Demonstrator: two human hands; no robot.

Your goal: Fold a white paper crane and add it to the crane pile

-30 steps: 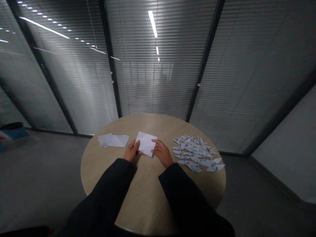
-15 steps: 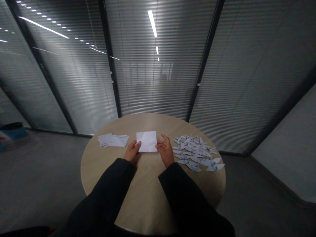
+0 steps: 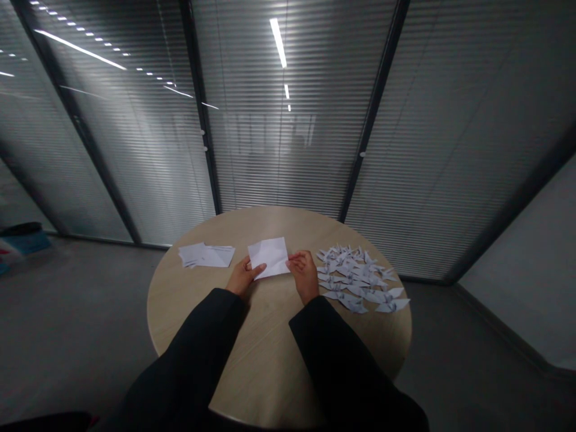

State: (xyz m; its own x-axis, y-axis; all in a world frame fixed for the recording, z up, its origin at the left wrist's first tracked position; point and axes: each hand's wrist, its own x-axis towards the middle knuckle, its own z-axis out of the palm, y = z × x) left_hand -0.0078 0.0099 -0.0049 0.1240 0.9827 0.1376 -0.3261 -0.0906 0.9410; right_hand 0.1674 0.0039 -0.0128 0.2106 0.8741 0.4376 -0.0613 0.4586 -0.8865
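You're seated at a round, light wood-grain desk (image 3: 265,366), with a dark grey floor (image 3: 76,312) around it and a glass wall with slatted blinds (image 3: 288,156) curving behind it. Ceiling lights reflect in the glass. A blue-and-red object (image 3: 22,243) sits on the floor far off to your left, too dim to identify.

A white paper square (image 3: 269,258) is between your hands, near the middle of the desk and tilted at an angle. Your left hand (image 3: 243,276) grasps its lower-left edge, with the thumb lying across the top. Your right hand (image 3: 303,275) pinches its right corner, its fingers (image 3: 294,257) clenched on the paper.

Your black sleeves (image 3: 189,354) run in from the near edge of the desk. A loose stack of white paper sheets (image 3: 206,255) lies just beyond your left hand, and a spread of white origami cranes (image 3: 355,279) lies just beside your right hand.
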